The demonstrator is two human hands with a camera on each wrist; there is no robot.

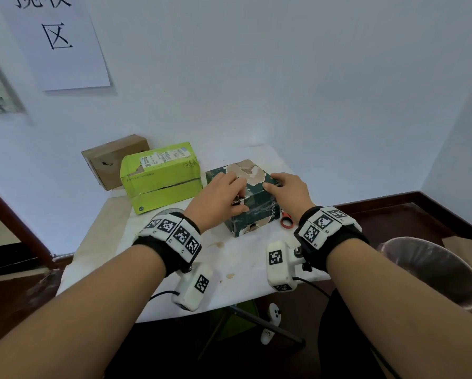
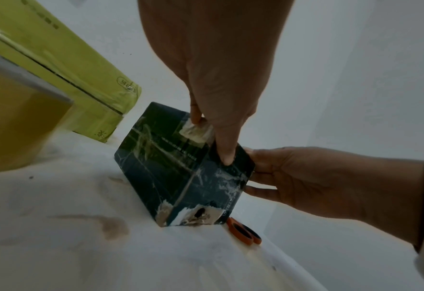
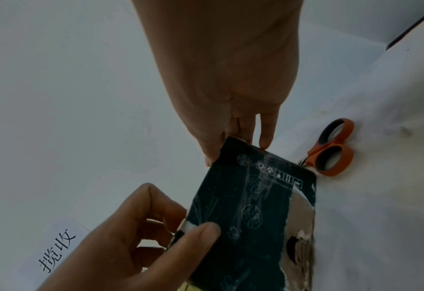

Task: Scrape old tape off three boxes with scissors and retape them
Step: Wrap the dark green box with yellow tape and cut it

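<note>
A dark green box [image 1: 256,203] with torn brown patches stands mid-table. My left hand [image 1: 236,199] is on its near top edge, thumb [image 2: 227,155] down the side, and pinches a whitish flap of old tape [image 2: 197,131] there. My right hand [image 1: 274,187] grips the box's right top edge, with its fingers [image 3: 265,137] over the rim. Orange-handled scissors [image 1: 286,221] lie on the table just right of the box, untouched. A lime green box [image 1: 161,176] and a brown cardboard box [image 1: 112,160] stand at the back left.
A yellowish tape roll [image 2: 14,122] sits by my left wrist, in front of the lime box. A lined waste bin [image 1: 434,272] stands off the table's right edge. The white tablecloth [image 1: 237,258] has brown stains. The wall runs close behind the boxes.
</note>
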